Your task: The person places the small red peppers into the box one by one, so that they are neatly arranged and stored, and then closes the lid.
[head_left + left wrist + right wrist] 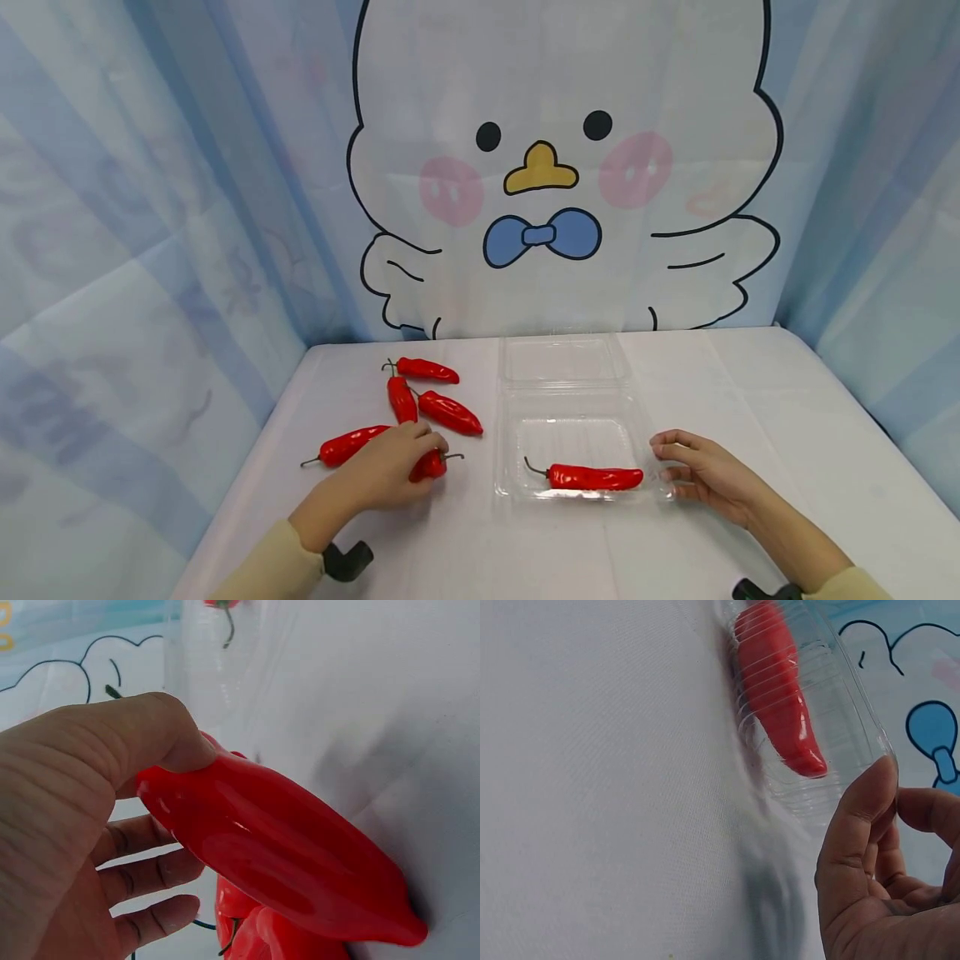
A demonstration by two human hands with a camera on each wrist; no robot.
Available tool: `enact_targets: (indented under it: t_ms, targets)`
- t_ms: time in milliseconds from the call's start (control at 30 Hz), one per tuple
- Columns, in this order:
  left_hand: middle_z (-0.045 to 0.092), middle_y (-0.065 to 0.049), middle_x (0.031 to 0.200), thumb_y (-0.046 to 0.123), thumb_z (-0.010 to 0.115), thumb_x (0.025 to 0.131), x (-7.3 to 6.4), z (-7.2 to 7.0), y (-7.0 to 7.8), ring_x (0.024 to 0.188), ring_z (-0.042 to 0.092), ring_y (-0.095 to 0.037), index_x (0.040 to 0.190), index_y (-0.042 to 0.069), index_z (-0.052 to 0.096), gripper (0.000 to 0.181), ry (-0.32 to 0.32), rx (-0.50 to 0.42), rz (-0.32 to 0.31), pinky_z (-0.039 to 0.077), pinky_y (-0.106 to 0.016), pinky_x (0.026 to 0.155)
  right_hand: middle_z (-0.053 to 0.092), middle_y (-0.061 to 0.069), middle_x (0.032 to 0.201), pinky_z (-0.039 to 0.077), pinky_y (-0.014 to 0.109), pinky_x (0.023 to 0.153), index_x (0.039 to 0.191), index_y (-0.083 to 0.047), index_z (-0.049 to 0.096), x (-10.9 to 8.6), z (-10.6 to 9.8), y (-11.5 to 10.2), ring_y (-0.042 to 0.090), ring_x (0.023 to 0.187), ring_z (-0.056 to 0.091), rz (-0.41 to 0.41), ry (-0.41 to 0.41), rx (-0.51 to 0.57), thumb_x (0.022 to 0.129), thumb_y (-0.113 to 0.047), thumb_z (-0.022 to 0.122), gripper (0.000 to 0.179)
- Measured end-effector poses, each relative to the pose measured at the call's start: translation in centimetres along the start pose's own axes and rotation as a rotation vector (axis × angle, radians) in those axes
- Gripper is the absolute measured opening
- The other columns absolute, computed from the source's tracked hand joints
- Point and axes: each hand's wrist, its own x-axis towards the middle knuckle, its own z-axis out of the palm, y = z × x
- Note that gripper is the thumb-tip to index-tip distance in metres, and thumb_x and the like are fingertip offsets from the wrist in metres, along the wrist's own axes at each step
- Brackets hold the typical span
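Observation:
In my left hand [393, 468] I pinch a red chili pepper [277, 844] between thumb and fingers near its stem end. In the head view that hand hides most of this pepper. My right hand [705, 475] pinches the right rim of a clear plastic box [573, 437], thumb and forefinger on its edge. Inside the box, along its near side, lies another red pepper [596, 477], stem to the left. The hinged lid [562, 360] lies folded back behind the box.
Several more red peppers lie left of the box: one at the back [427, 370], two [450, 412] [402, 398] close behind my left hand, and one [348, 446] partly covered by it. A cartoon-printed curtain [540, 292] hangs behind the white table [547, 550].

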Motion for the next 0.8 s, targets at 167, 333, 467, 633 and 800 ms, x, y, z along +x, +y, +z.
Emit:
enact_targets:
  t_ms: [167,333,467,633,800]
  targets:
    - [0.061,0.005,0.116,0.026,0.089,0.078,-0.2,-0.5,0.2,0.105,0.057,-0.011,0.123,0.024,0.066,0.05,0.064,-0.003,0.035,0.06,-0.033,0.088,0.055,0.007,0.114,0.061,0.026,0.077,0.135,0.001,0.046,0.0,0.0,0.0,0.017,0.088,0.061,0.004,0.001,-0.005,0.106,-0.032,0.057,0.045]
    - [0.058,0.007,0.114,0.024,0.089,0.079,-0.3,-0.7,0.5,0.103,0.058,-0.009,0.121,0.024,0.064,0.048,0.122,-0.021,0.07,0.059,-0.028,0.086,0.056,0.007,0.114,0.061,0.026,0.077,0.135,0.001,0.046,0.0,0.0,-0.1,0.017,0.088,0.061,0.002,-0.003,-0.006,0.106,-0.032,0.057,0.045]
    - [0.058,0.007,0.116,0.021,0.088,0.08,-0.1,-0.9,0.7,0.106,0.059,-0.009,0.122,0.022,0.062,0.049,0.156,-0.048,0.091,0.06,-0.028,0.087,0.056,0.006,0.113,0.061,0.026,0.076,0.135,0.001,0.046,-0.1,0.0,-0.1,0.017,0.088,0.061,0.002,-0.003,-0.008,0.107,-0.032,0.057,0.045]
    - [0.057,0.005,0.117,0.019,0.088,0.08,-0.1,-1.3,0.8,0.107,0.059,-0.009,0.122,0.021,0.06,0.051,0.19,-0.047,0.103,0.06,-0.028,0.088,0.057,0.006,0.111,0.061,0.026,0.076,0.134,0.001,0.047,-0.1,0.1,-0.2,0.016,0.087,0.061,0.006,-0.003,-0.005,0.106,-0.032,0.057,0.044]
    - [0.058,0.002,0.122,0.019,0.088,0.08,-0.4,-1.7,0.9,0.107,0.059,-0.011,0.123,0.02,0.06,0.051,0.214,-0.043,0.105,0.06,-0.029,0.088,0.056,0.005,0.112,0.061,0.026,0.076,0.134,0.0,0.047,-0.1,0.0,-0.2,0.016,0.087,0.061,0.008,-0.002,-0.001,0.106,-0.032,0.058,0.044]
